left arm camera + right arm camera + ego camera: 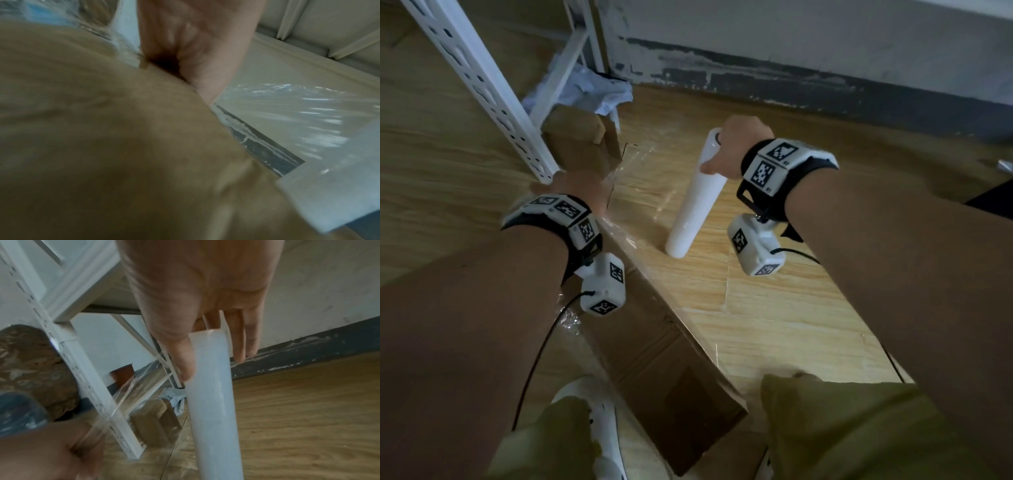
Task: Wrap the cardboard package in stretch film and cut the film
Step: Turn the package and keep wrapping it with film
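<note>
A long flat cardboard package point(654, 349) stands on edge on the wood floor, running from my feet toward the shelf. My left hand point(573, 186) grips its top far edge; the left wrist view shows the left hand point(195, 52) curled over the brown cardboard package point(102, 146). My right hand point(732, 145) holds the upper end of a white stretch film roll point(697, 198), which leans with its lower end on the floor. In the right wrist view the right hand's point(205, 331) thumb lies along the film roll point(211, 402). Clear film point(141, 391) stretches from roll to package.
A white slotted metal shelf post point(482, 85) rises just left of my left hand. Behind it sit a small cardboard box point(578, 137) and crumpled white plastic point(599, 90). A wall with a dark baseboard point(808, 85) lies beyond the roll. My white shoe point(599, 428) is beside the package.
</note>
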`<state>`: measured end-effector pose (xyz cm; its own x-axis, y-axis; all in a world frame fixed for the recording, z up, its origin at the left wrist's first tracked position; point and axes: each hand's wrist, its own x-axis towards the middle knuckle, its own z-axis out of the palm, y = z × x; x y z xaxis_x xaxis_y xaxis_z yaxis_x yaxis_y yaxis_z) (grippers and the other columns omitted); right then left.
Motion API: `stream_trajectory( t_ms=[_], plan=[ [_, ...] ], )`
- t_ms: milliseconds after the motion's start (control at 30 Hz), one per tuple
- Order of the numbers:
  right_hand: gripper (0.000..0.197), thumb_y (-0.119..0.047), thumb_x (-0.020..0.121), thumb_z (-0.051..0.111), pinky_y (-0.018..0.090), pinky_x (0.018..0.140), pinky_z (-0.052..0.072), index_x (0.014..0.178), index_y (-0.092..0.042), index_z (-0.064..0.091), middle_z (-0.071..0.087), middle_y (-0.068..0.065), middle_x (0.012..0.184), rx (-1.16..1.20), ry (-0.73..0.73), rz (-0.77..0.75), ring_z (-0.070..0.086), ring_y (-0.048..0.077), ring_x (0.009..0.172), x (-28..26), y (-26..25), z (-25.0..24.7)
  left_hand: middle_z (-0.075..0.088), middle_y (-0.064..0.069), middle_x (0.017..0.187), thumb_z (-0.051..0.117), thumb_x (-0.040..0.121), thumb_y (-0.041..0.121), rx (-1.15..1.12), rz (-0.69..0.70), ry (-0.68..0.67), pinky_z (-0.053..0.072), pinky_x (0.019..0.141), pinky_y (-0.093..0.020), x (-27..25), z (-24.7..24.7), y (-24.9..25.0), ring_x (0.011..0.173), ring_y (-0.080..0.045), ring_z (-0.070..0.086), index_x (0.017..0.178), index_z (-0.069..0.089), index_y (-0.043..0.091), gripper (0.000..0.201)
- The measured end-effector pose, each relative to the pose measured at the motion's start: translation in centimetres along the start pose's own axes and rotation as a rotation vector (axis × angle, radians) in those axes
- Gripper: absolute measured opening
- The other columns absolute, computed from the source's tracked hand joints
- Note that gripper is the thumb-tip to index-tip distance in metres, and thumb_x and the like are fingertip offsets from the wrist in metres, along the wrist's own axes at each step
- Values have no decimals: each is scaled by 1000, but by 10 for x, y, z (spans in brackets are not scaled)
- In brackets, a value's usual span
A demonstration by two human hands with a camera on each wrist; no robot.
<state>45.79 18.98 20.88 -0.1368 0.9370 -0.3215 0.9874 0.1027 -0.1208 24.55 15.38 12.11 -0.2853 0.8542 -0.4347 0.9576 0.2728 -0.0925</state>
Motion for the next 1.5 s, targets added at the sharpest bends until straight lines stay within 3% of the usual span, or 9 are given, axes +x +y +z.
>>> stream_trajectory(
  t_ms=[133, 233, 367, 533, 600, 733, 900, 1067, 1500],
  plan=[
    [22, -8, 91, 52, 26, 52, 37, 69, -8, 48, 48, 3, 70, -71, 13, -2, 43, 15, 56, -1, 10, -8, 55, -14, 78, 46, 91, 13, -25, -19, 21, 44, 96, -51, -7, -1, 3, 97, -36, 58, 61, 44, 8, 31],
    [10, -18, 88, 63, 23, 57, 40, 81, -15, 56, 48, 0, 74, -57, -97, -22, 46, 13, 61, -6, 3, -6, 64, -20, 94, 46, 93, 16, -120, -13, 68, 44, 96, -51, -10, -5, -1, 99, -38, 59, 68, 55, 2, 30],
    [52, -57, 83, 64, 22, 48, 35, 67, -13, 40, 46, -1, 67, 66, -72, -20, 43, 11, 56, -7, -10, 1, 64, -5, 97, 62, 85, 14, -470, 156, 8, 43, 84, -32, -14, -14, -14, 98, -23, 57, 79, 68, 20, 11],
    [33, -35, 92, 62, 27, 60, 46, 88, -2, 60, 56, 4, 80, -12, -51, 5, 60, 20, 75, -9, -15, -5, 61, 6, 85, 68, 78, 6, -591, 257, -92, 38, 68, -20, -28, -27, -31, 94, -15, 53, 81, 66, 21, 16],
    [28, -28, 93, 61, 28, 66, 47, 104, -2, 62, 55, 6, 83, -73, -56, -17, 61, 25, 87, -10, -16, -9, 64, -1, 110, 68, 79, 3, -507, 290, -166, 43, 77, -24, -32, -33, -33, 103, -18, 55, 103, 65, 22, 31],
    [16, -19, 92, 61, 28, 65, 45, 83, -6, 55, 57, 7, 83, 6, 1, 16, 54, 23, 77, -12, -18, -3, 36, -6, 149, 80, 69, 4, -188, 321, -435, 41, 100, -32, -43, -35, -33, 130, -24, 43, 150, 20, 14, 101],
    [21, -21, 90, 62, 26, 46, 37, 78, -6, 54, 50, 4, 69, 53, -3, 28, 48, 17, 58, -15, -25, -2, 40, -7, 143, 86, 62, 38, -4, 380, -253, 34, 106, -33, -50, -22, -39, 129, -23, 38, 142, 37, 14, 96],
    [52, -57, 86, 59, 29, 57, 42, 79, -9, 42, 43, 1, 68, 96, -11, 5, 52, 20, 70, -19, -25, 2, 51, -6, 125, 81, 66, 44, -128, 324, -161, 38, 87, -28, -49, -18, -49, 105, -20, 49, 127, 49, 13, 75],
    [45, -43, 92, 56, 25, 42, 30, 71, -4, 53, 47, 3, 61, 79, 201, 89, 44, 15, 51, -11, -2, -18, 42, -11, 141, 78, 65, 56, -138, 142, -170, 38, 106, -43, -42, -21, -48, 127, -30, 44, 141, 37, 15, 96]
  ],
)
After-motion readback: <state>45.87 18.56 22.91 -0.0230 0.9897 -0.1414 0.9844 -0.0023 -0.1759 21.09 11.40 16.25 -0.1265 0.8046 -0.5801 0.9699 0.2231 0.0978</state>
